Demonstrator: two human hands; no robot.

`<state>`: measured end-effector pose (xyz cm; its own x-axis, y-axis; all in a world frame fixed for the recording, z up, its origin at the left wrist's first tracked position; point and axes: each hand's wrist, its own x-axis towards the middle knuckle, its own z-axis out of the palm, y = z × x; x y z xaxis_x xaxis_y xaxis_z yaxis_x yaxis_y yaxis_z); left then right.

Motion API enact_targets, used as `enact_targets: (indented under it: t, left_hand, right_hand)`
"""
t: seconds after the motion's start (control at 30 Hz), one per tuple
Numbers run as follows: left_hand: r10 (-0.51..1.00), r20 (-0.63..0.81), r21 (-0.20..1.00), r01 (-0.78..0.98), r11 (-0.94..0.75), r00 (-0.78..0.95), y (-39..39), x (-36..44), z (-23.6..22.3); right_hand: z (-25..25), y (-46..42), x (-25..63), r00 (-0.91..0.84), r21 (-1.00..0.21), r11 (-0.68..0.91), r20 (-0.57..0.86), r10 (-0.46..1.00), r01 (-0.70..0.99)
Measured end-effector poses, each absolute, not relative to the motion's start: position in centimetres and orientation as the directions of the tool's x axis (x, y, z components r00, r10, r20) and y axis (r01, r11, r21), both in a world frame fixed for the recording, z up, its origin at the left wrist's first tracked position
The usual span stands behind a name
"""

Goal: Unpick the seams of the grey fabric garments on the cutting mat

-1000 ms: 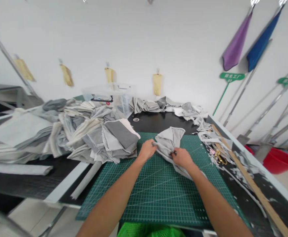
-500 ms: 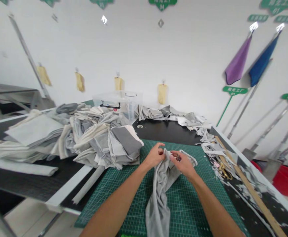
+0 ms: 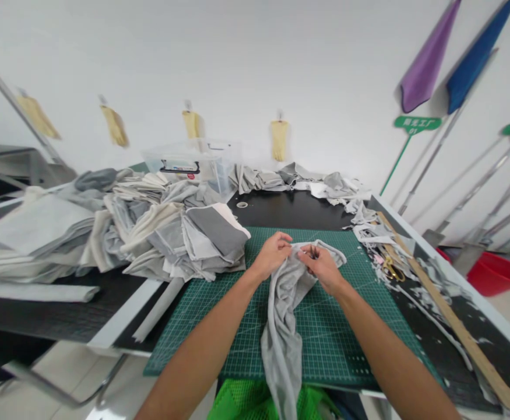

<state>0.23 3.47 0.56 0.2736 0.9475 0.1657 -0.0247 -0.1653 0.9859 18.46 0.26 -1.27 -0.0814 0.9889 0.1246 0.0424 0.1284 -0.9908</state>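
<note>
A light grey piece of cloth (image 3: 283, 318) hangs from both my hands above a green cutting mat (image 3: 220, 303), its lower end trailing past the mat's near edge. My left hand (image 3: 272, 255) pinches the cloth's top edge with closed fingers. My right hand (image 3: 322, 266) grips the same edge a little to the right and also holds a small dark tool I cannot name. The two hands are almost touching.
A big heap of grey and cream cloth pieces (image 3: 158, 233) lies left of the mat. More cloth (image 3: 298, 181) and a clear plastic box (image 3: 189, 166) sit at the back. Scraps, yellow-handled scissors (image 3: 390, 269) and a long wooden ruler (image 3: 447, 315) line the right edge. A red tub (image 3: 497, 274) stands on the floor.
A second ago the cloth lay bunched on the mat under my hands. Both hands have lifted it, so it now hangs lengthwise, and they have drawn close together on its top edge.
</note>
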Motion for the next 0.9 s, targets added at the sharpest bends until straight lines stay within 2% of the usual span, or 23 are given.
enact_targets:
  t: [0.17,0.47,0.6,0.8,0.9]
  left_hand:
    - [0.907,0.193,0.980,-0.125,-0.157,0.375,2.8,0.5,1.3]
    - [0.918,0.127,0.973,-0.228,-0.041,0.377,2.5,0.2,1.8]
    - [0.916,0.122,0.976,-0.215,-0.040,0.382,2.3,0.3,1.9]
    - [0.887,0.158,0.985,-0.137,-0.108,0.435,2.3,0.5,1.6]
    - [0.894,0.164,0.985,-0.123,-0.123,0.416,2.5,0.5,1.4]
  right_hand:
    - [-0.4,-0.3,18.4,-0.083,-0.996,0.084,0.087,0.993,-0.036]
    - [-0.2,-0.5,18.8,-0.131,-0.989,0.065,0.083,0.988,-0.135]
    - [0.1,-0.6,18.7,-0.092,-0.989,0.070,0.082,0.992,-0.128]
    - [0.1,-0.6,18.6,-0.042,-0.963,0.266,0.267,0.963,-0.035]
    - [0.3,-0.6,18.7,-0.025,-0.970,0.226,0.229,0.973,-0.090]
